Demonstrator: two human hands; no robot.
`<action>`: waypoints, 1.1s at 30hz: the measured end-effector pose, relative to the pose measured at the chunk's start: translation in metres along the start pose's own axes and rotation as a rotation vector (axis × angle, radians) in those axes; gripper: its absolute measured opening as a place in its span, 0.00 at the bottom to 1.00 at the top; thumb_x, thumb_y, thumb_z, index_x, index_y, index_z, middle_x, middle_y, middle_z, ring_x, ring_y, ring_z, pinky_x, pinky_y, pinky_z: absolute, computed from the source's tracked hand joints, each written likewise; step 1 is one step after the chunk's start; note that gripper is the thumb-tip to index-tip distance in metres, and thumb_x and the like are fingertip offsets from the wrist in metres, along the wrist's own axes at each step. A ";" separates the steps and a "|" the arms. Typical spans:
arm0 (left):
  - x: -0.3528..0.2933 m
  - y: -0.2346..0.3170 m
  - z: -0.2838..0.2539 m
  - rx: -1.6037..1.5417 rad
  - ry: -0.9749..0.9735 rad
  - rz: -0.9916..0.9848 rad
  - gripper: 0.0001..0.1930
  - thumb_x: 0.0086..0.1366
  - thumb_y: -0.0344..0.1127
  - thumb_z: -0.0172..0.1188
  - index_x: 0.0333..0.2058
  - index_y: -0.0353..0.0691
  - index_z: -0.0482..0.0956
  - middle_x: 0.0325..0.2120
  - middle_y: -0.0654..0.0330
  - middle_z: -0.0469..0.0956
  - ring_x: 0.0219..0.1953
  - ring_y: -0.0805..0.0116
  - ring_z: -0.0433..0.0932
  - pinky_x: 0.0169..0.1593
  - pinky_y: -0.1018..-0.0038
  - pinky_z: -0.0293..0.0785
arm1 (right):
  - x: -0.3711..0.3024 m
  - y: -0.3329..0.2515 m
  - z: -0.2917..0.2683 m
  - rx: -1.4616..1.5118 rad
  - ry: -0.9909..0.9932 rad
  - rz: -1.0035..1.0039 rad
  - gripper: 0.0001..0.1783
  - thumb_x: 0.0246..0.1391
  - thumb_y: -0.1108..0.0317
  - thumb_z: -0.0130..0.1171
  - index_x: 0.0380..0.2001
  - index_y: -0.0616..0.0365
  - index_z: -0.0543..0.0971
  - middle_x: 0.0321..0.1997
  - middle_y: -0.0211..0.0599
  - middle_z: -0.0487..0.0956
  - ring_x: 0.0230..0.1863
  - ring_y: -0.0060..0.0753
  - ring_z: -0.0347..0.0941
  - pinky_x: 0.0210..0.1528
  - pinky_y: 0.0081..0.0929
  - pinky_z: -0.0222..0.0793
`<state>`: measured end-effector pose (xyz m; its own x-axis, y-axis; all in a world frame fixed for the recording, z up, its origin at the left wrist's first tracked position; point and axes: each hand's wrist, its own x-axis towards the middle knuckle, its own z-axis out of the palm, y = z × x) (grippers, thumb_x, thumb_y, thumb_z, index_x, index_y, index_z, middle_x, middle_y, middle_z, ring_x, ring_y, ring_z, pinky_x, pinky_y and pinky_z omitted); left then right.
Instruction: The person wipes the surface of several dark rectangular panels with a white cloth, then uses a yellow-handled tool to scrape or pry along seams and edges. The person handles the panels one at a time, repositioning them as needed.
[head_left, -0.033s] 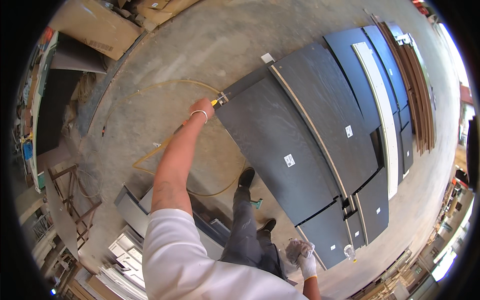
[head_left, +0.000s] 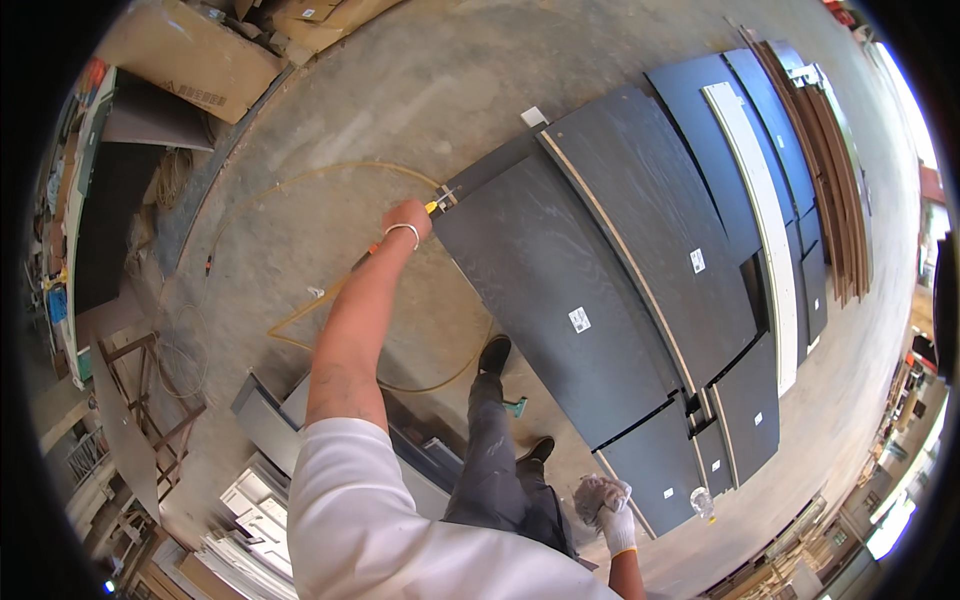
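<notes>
We have our bare left hand (head_left: 406,217) curled tightly round a yellow-nosed tool (head_left: 432,207) at the near-left corner of the dark wood-grain panel (head_left: 530,270), the arm at full stretch presumably because that corner lies so far out. Our gloved right hand (head_left: 617,527) seems closed on a crumpled greyish bundle (head_left: 598,493) (a rag, perhaps, though its folds hide our fingertips), probably bunched up so that it stays clear of the panel. Against the earlier frame, our left hand sits only slightly further right, while the panel and bundle look essentially unchanged.
</notes>
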<state>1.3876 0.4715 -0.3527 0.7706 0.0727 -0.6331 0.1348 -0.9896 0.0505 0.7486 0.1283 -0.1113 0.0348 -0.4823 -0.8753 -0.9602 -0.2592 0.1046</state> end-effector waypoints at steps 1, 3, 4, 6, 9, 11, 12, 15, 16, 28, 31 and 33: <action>-0.006 0.006 0.003 0.025 0.001 0.021 0.14 0.67 0.38 0.62 0.46 0.39 0.87 0.46 0.48 0.87 0.50 0.47 0.86 0.53 0.56 0.81 | -0.010 -0.017 -0.006 0.018 0.046 0.004 0.23 0.52 0.68 0.54 0.51 0.63 0.82 0.45 0.56 0.85 0.52 0.50 0.83 0.54 0.41 0.77; -0.017 0.017 0.010 0.053 0.001 0.029 0.13 0.69 0.37 0.60 0.47 0.42 0.88 0.48 0.50 0.86 0.52 0.51 0.85 0.54 0.59 0.81 | -0.026 -0.045 -0.019 0.066 0.049 0.074 0.24 0.50 0.64 0.55 0.48 0.64 0.84 0.43 0.57 0.86 0.51 0.53 0.84 0.52 0.41 0.78; -0.022 0.022 0.012 0.069 -0.005 0.027 0.13 0.70 0.36 0.60 0.48 0.44 0.88 0.49 0.52 0.86 0.53 0.52 0.85 0.55 0.60 0.81 | -0.032 -0.055 -0.025 0.093 0.051 0.068 0.24 0.50 0.65 0.56 0.50 0.64 0.83 0.44 0.55 0.86 0.51 0.50 0.84 0.53 0.40 0.77; -0.028 0.031 0.015 0.050 0.005 -0.023 0.13 0.73 0.36 0.56 0.48 0.45 0.88 0.50 0.54 0.86 0.54 0.53 0.85 0.56 0.60 0.81 | -0.039 -0.065 -0.032 0.135 0.067 0.008 0.26 0.50 0.67 0.57 0.52 0.65 0.82 0.47 0.52 0.86 0.52 0.45 0.83 0.54 0.37 0.76; -0.031 0.039 0.015 0.023 0.016 -0.044 0.15 0.74 0.36 0.53 0.49 0.45 0.88 0.52 0.54 0.86 0.55 0.53 0.84 0.56 0.60 0.81 | -0.035 -0.054 -0.031 0.169 0.098 -0.042 0.25 0.50 0.69 0.56 0.52 0.64 0.82 0.46 0.49 0.86 0.51 0.43 0.83 0.55 0.34 0.76; -0.029 0.043 0.011 0.013 -0.013 -0.071 0.15 0.74 0.36 0.52 0.50 0.45 0.87 0.53 0.54 0.85 0.56 0.53 0.84 0.57 0.60 0.81 | -0.028 -0.037 -0.025 0.195 0.108 -0.061 0.25 0.49 0.70 0.56 0.52 0.64 0.82 0.45 0.48 0.86 0.51 0.41 0.83 0.55 0.33 0.76; -0.027 0.045 0.008 0.008 -0.012 -0.062 0.15 0.74 0.36 0.52 0.51 0.45 0.87 0.54 0.54 0.85 0.56 0.53 0.84 0.57 0.60 0.81 | -0.024 -0.028 -0.021 0.211 0.110 -0.076 0.25 0.49 0.70 0.56 0.52 0.64 0.82 0.45 0.47 0.86 0.51 0.41 0.83 0.55 0.33 0.75; -0.020 0.048 0.002 0.005 -0.048 -0.076 0.16 0.74 0.36 0.52 0.52 0.45 0.86 0.55 0.54 0.84 0.57 0.53 0.83 0.57 0.60 0.80 | -0.016 -0.002 -0.008 0.232 0.106 0.001 0.24 0.49 0.70 0.57 0.51 0.64 0.83 0.43 0.46 0.86 0.50 0.39 0.83 0.54 0.33 0.76; -0.017 0.049 0.000 -0.001 -0.055 -0.090 0.16 0.74 0.37 0.53 0.52 0.45 0.86 0.55 0.54 0.84 0.57 0.53 0.83 0.58 0.60 0.80 | -0.015 0.004 -0.003 0.205 0.111 0.051 0.24 0.48 0.69 0.57 0.50 0.64 0.83 0.42 0.45 0.86 0.49 0.39 0.83 0.54 0.34 0.76; -0.008 0.008 -0.001 0.014 -0.051 -0.139 0.15 0.69 0.39 0.62 0.51 0.44 0.86 0.52 0.52 0.85 0.55 0.52 0.84 0.56 0.59 0.81 | -0.014 0.010 0.006 0.156 0.088 0.064 0.21 0.48 0.62 0.59 0.43 0.64 0.85 0.38 0.52 0.86 0.44 0.47 0.85 0.48 0.40 0.77; -0.016 0.000 0.002 0.039 -0.059 -0.123 0.15 0.69 0.40 0.61 0.51 0.43 0.86 0.51 0.51 0.85 0.55 0.52 0.84 0.56 0.59 0.81 | -0.005 0.013 0.008 0.162 0.133 0.014 0.21 0.48 0.63 0.59 0.43 0.64 0.85 0.38 0.51 0.87 0.44 0.46 0.85 0.48 0.39 0.77; -0.021 0.005 0.003 0.043 -0.058 -0.077 0.16 0.68 0.40 0.61 0.50 0.42 0.86 0.51 0.50 0.85 0.55 0.51 0.84 0.56 0.59 0.81 | 0.000 0.014 0.010 0.226 0.107 -0.027 0.21 0.48 0.62 0.59 0.43 0.64 0.85 0.38 0.51 0.87 0.44 0.47 0.85 0.49 0.39 0.77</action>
<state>1.3705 0.4649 -0.3418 0.7218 0.1425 -0.6773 0.1644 -0.9859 -0.0322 0.7323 0.1329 -0.1141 0.0790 -0.5671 -0.8198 -0.9957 -0.0849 -0.0372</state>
